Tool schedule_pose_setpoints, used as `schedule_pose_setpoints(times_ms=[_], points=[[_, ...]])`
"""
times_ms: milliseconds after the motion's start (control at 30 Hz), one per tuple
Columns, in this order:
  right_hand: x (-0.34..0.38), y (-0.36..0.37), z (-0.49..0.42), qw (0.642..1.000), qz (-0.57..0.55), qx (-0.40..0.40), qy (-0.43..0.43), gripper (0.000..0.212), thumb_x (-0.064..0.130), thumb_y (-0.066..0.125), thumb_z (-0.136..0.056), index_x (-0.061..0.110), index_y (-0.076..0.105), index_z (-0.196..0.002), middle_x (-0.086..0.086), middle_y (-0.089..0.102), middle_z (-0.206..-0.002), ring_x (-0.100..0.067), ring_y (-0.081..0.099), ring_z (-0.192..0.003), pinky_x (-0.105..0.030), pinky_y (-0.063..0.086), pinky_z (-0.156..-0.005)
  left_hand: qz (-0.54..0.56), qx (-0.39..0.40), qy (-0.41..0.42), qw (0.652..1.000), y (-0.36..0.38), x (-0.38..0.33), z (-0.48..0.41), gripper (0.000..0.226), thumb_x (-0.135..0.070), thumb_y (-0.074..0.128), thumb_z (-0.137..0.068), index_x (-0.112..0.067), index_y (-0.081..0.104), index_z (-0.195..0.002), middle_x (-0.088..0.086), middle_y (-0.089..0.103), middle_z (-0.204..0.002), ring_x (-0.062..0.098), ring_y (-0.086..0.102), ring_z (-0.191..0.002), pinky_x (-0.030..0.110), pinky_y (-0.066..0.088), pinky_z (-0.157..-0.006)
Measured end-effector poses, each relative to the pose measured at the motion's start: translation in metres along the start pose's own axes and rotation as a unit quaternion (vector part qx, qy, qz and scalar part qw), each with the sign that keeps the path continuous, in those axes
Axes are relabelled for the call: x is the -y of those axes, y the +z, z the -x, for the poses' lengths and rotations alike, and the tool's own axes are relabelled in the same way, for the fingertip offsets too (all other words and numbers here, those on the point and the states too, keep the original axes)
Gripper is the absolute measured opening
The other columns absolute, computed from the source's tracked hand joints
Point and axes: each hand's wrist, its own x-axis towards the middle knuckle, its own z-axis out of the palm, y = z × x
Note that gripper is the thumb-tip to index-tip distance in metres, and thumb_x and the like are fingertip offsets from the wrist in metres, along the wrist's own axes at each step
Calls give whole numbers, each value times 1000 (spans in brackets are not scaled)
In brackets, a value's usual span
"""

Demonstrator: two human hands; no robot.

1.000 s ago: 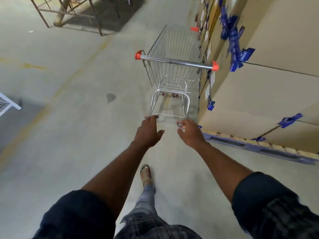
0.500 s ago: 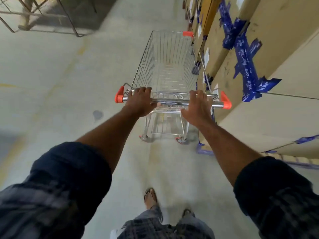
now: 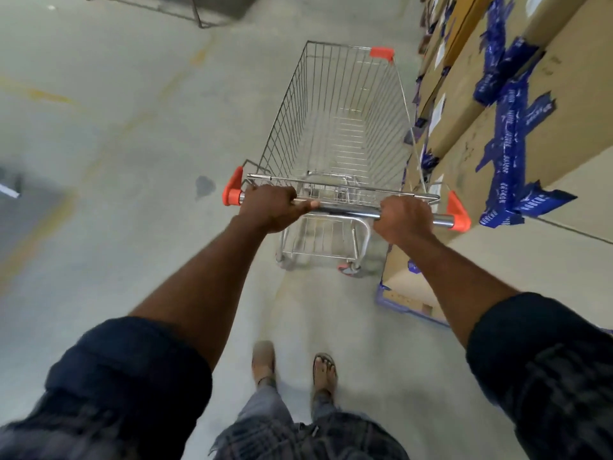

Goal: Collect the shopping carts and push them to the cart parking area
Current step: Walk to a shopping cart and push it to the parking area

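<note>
A grey concrete floor [image 3: 132,161] stretches ahead, with tall cardboard boxes [image 3: 464,104] strapped in blue tape [image 3: 507,154] stacked close on the right. The shopping cart [image 3: 292,121] stands empty just in front of the person, its right side very near the boxes. The left hand [image 3: 272,207] is wrapped round the handle bar [image 3: 348,212] near its orange end cap [image 3: 232,194], and the right hand [image 3: 403,217] grips the bar near the other end. To push well from here, I'd lean a touch harder with the right hand so the nose swings left, clear of the boxes and the pallet [image 3: 398,307] corner, then drive straight with even pressure.
</note>
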Motion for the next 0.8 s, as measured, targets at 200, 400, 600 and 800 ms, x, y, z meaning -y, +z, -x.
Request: schedule_pose_setpoints(times_ms=[200, 400, 600, 800], points=[[-9, 0, 9, 999, 2, -6, -34, 14, 26, 63, -72, 21, 66, -84, -4, 69, -86, -29, 67, -85, -34, 50, -76, 12, -40, -37, 998, 10, -22, 42, 65, -84, 25, -87, -27, 55, -86, 7, 71, -92, 30, 66, -98, 51, 38, -104], [9, -6, 15, 994, 14, -18, -104, 15, 30, 65, -74, 20, 69, -85, -4, 70, -86, -29, 68, -84, -31, 46, -69, 32, -28, -90, 995, 16, -11, 81, 64, -87, 25, -85, -27, 48, -78, 3, 67, -87, 29, 66, -97, 47, 41, -98], [56, -12, 32, 984, 10, -16, -176, 19, 27, 63, -72, 20, 71, -87, -4, 71, -87, -31, 68, -85, -32, 49, -73, 28, -72, -148, 986, 28, 17, 136, 67, -87, 23, -84, -27, 47, -70, -1, 58, -72, 25, 64, -81, 41, 43, -81], [114, -16, 58, 965, 22, -26, -261, 19, 31, 65, -74, 20, 70, -89, -5, 71, -88, -31, 68, -86, -33, 49, -73, 37, -72, -232, 969, 37, 44, 202, 70, -89, 20, -82, -26, 47, -69, -2, 59, -73, 25, 62, -81, 40, 40, -78]])
